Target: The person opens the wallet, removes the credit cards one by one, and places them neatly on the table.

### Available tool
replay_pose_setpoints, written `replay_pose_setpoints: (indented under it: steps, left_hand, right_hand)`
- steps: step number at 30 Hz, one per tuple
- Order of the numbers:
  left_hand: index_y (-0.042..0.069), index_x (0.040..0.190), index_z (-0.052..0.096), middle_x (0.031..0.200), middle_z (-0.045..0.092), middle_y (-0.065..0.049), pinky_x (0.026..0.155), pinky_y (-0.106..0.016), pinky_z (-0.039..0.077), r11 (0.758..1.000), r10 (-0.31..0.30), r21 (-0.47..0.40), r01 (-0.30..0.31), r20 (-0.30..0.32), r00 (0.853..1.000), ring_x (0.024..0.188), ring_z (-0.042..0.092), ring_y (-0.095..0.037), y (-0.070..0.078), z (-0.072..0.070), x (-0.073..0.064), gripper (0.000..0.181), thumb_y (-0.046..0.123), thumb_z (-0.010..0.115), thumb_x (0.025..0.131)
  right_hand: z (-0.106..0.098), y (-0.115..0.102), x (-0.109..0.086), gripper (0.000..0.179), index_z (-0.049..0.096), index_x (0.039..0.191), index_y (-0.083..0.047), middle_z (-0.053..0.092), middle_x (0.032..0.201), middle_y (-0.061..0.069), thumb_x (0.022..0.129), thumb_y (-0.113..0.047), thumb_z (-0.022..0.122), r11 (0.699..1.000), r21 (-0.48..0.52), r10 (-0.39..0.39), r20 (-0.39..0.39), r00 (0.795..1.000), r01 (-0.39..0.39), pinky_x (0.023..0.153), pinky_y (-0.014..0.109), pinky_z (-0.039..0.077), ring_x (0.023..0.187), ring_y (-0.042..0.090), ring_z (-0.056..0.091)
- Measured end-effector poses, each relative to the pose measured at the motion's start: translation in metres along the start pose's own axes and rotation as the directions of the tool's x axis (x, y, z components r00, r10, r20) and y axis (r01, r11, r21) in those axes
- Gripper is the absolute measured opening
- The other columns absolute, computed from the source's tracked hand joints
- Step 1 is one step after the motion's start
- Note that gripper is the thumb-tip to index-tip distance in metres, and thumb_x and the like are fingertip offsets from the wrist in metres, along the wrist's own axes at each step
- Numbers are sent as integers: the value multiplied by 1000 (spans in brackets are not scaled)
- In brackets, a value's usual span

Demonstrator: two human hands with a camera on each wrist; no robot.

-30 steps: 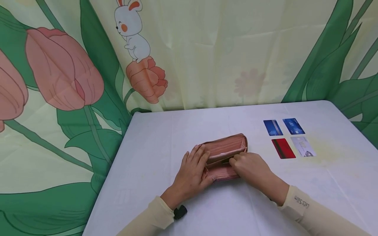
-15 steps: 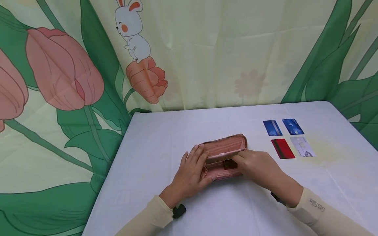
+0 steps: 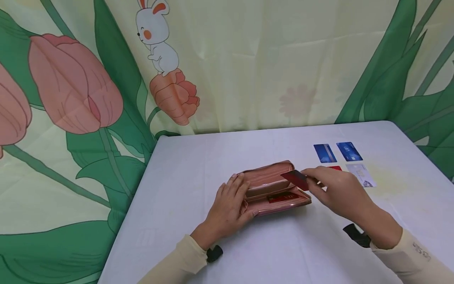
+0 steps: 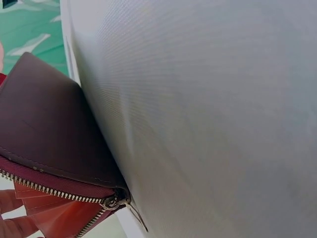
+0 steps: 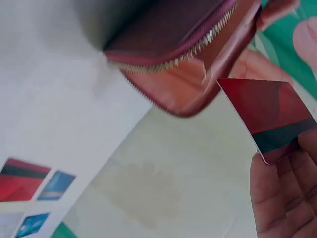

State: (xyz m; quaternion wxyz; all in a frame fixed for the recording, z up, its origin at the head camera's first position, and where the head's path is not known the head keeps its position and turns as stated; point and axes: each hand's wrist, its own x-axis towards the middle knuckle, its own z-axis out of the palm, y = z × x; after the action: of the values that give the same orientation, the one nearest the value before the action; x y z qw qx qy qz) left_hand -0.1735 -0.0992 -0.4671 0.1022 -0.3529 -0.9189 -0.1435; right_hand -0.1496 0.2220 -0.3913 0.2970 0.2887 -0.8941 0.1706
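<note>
A pink zip wallet (image 3: pixel 264 180) lies unfolded on the table, its card slots showing. Across its left end rests my left hand (image 3: pixel 227 207), fingers over the far flap and thumb at the near edge, gripping it. My right hand (image 3: pixel 338 191) pinches a red bank card (image 3: pixel 295 178) with a dark stripe, above the wallet's right end. The right wrist view shows that card (image 5: pixel 272 106) apart from the zipped edge. Another red card (image 3: pixel 282 197) sits partly tucked inside the wallet. The left wrist view gives the wallet's dark outer side (image 4: pixel 54 119) and its zipper.
On the right of the white-covered table (image 3: pixel 184 165) lie two blue cards (image 3: pixel 325 153), a white card (image 3: pixel 361 175) and a red card (image 3: pixel 335 168), partly hidden by my right hand. A flower-print curtain (image 3: pixel 248 79) hangs behind the table.
My right hand has drawn back to the right and up from inside the wallet with a red card. A red card now shows in the wallet. The left hand keeps its place.
</note>
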Motion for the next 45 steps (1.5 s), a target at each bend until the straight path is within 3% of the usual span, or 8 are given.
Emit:
replay_pose_setpoints:
  steps: [4, 8, 14, 20, 26, 29, 34, 45]
  left_hand:
    - [6, 159, 36, 170, 26, -13, 119, -63, 31, 1000, 2, -22, -2, 5, 1000, 157, 22, -34, 0, -1, 1, 80, 55, 59, 101]
    - [4, 159, 36, 169, 28, -16, 119, -59, 32, 999, 27, -20, -28, -5, 1000, 157, 24, -36, -2, -2, 1, 80, 53, 61, 100]
    - [-1, 158, 35, 168, 29, -20, 127, -48, 23, 995, 59, -76, -58, 7, 998, 158, 22, -37, -6, -4, 4, 82, 48, 66, 100]
    - [-1, 160, 33, 169, 25, -20, 127, -47, 24, 991, 54, -121, -50, 27, 998, 158, 20, -39, -8, -7, 6, 85, 47, 68, 99]
    - [-2, 159, 33, 169, 26, -20, 127, -46, 22, 991, 59, -124, -54, 31, 998, 159, 20, -36, -11, -7, 6, 84, 45, 67, 99]
    - [-2, 160, 33, 169, 26, -21, 127, -47, 22, 990, 60, -131, -54, 38, 997, 159, 20, -36, -11, -6, 7, 84, 46, 66, 100]
    - [-2, 160, 32, 170, 25, -20, 127, -48, 22, 989, 48, -144, -40, 52, 998, 159, 19, -36, -11, -6, 7, 85, 47, 66, 100]
    - [-2, 160, 32, 169, 26, -21, 127, -47, 21, 990, 48, -132, -41, 50, 998, 159, 20, -36, -10, -7, 7, 85, 48, 66, 100]
  right_hand:
    - [-15, 13, -10, 32, 76, 107, 1, 78, 93, 15, 76, 6, 79, 987, 11, 163, -13, 986, -163, 57, 37, 62, 71, 25, 74]
    - [-26, 28, -28, 32, 73, 116, 6, 76, 94, 23, 84, 5, 76, 919, 43, 392, 21, 920, -393, 58, 16, 54, 78, 37, 73]
    - [-30, 53, -59, 34, 65, 126, 11, 71, 101, 30, 95, -1, 68, 739, 46, 652, 198, 732, -672, 56, 20, 54, 88, 47, 68]
    - [-32, 76, -89, 39, 58, 132, 14, 61, 119, 41, 100, -9, 60, 569, 11, 739, 431, 518, -822, 59, 31, 60, 85, 35, 68]
    - [-28, 90, -108, 42, 57, 135, 12, 61, 122, 38, 102, -13, 59, 450, 37, 729, 561, 392, -892, 63, 31, 60, 87, 25, 63]
    - [-25, 93, -114, 41, 59, 133, 12, 67, 111, 29, 101, -13, 60, 426, 37, 725, 584, 365, -904, 62, 31, 59, 85, 23, 62]
    - [-19, 90, -117, 40, 60, 129, 14, 68, 90, 11, 100, -15, 63, 445, -8, 725, 591, 355, -896, 58, 28, 54, 72, 20, 60]
    - [-14, 86, -112, 41, 63, 122, 16, 65, 78, 7, 92, -12, 68, 546, -138, 741, 540, 399, -827, 58, 34, 51, 68, 21, 56]
